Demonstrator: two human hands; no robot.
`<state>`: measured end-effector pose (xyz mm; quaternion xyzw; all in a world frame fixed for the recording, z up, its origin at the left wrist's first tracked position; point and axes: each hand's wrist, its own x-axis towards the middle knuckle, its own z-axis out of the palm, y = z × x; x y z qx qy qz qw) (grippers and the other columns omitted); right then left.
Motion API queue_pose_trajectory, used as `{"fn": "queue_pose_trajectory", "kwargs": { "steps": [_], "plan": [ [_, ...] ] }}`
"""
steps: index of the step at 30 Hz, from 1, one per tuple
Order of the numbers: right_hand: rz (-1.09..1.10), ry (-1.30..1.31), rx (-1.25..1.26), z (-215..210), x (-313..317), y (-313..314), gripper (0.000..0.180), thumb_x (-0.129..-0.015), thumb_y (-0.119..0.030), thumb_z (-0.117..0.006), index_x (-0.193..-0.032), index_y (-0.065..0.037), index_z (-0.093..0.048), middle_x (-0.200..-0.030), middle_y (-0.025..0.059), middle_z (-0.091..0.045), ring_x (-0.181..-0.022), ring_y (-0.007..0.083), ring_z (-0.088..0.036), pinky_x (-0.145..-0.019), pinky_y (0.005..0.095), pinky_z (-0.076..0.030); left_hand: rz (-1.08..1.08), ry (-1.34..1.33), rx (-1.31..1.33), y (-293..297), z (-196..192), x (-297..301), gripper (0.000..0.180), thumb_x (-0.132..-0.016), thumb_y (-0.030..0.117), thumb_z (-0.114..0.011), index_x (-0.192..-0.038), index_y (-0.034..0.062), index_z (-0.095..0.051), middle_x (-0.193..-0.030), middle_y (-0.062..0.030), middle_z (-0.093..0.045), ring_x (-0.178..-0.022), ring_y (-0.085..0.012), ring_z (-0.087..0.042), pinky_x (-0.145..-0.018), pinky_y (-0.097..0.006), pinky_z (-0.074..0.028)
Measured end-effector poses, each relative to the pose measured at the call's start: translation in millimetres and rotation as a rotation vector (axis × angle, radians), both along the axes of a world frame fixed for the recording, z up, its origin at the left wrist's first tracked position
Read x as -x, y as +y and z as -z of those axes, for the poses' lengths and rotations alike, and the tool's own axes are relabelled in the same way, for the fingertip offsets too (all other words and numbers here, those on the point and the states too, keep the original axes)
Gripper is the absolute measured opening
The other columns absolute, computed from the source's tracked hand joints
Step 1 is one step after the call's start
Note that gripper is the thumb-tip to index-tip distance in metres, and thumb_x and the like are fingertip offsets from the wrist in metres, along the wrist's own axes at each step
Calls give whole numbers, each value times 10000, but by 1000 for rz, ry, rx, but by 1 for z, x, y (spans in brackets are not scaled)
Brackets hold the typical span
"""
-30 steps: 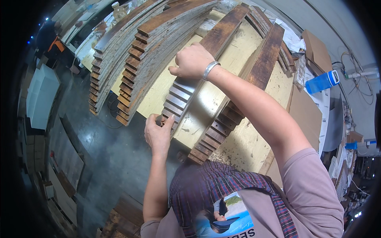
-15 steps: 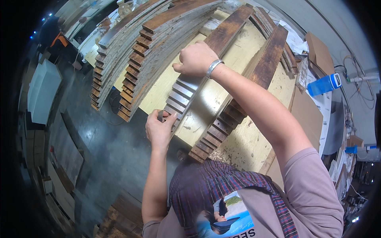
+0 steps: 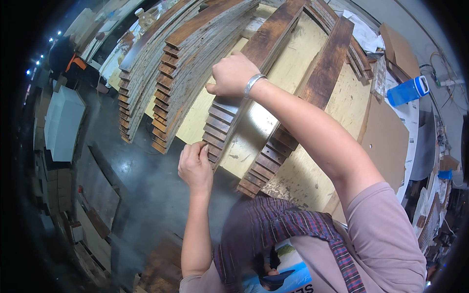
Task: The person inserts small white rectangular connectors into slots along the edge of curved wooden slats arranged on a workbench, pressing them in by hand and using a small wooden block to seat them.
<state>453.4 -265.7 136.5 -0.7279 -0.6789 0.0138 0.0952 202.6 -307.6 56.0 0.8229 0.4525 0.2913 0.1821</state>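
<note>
A stepped stack of dark brown boards [image 3: 222, 122] lies lengthwise on the pale wooden tabletop [image 3: 281, 80], its board ends staggered like stairs. My left hand [image 3: 195, 166] is closed at the near left edge of those ends, thumb against the bent fingers; whatever it pinches is hidden. Farther along the same stack, my right hand [image 3: 233, 75] is curled into a fist on the boards, and its palm side does not show. Right of it lies a second stepped stack [image 3: 268, 158], partly beneath my right forearm.
Two taller stacks of curved boards [image 3: 163, 93] [image 3: 124, 105] stand at the left. Toward the right are a blue bottle [image 3: 406, 91] and brown cardboard [image 3: 386, 141]. Another person [image 3: 66, 56] is at the far left. Grey floor [image 3: 151, 180] shows beyond the table's left side.
My left hand's thumb and fingers, apart before, have closed together, and the hand sits slightly lower. My right hand stays over the stack, still curled. The whole view has shifted slightly.
</note>
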Motion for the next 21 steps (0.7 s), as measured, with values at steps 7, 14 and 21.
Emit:
{"fn": "queue_pose_trajectory", "kwargs": {
  "steps": [7,14,21],
  "plan": [
    [5,4,1,-2,-2,-4,438,-848,-418,-580,-718,-29,-736,-725,188,-713,-718,325,-699,-898,394,-485,56,-44,-82,12,4,-5,61,-829,81,-731,-829,69,-672,-824,-72,-658,-791,-288,-614,-700,-409,-482],
    [4,7,139,-11,0,-2,400,-864,-435,-607,-878,-75,-781,-871,143,-760,-874,270,-723,-923,389,-456,169,-100,-110,-17,8,-15,99,-800,65,-748,-785,63,-651,-808,-85,-656,-758,-311,-599,-667,-417,-476],
    [-19,46,2,1,-5,-2,407,-852,-415,-592,-760,-57,-761,-764,173,-729,-775,295,-715,-910,393,-467,115,-57,-87,-12,6,-17,122,-795,60,-756,-760,53,-639,-771,-92,-648,-739,-300,-595,-663,-407,-472]
  ]
}}
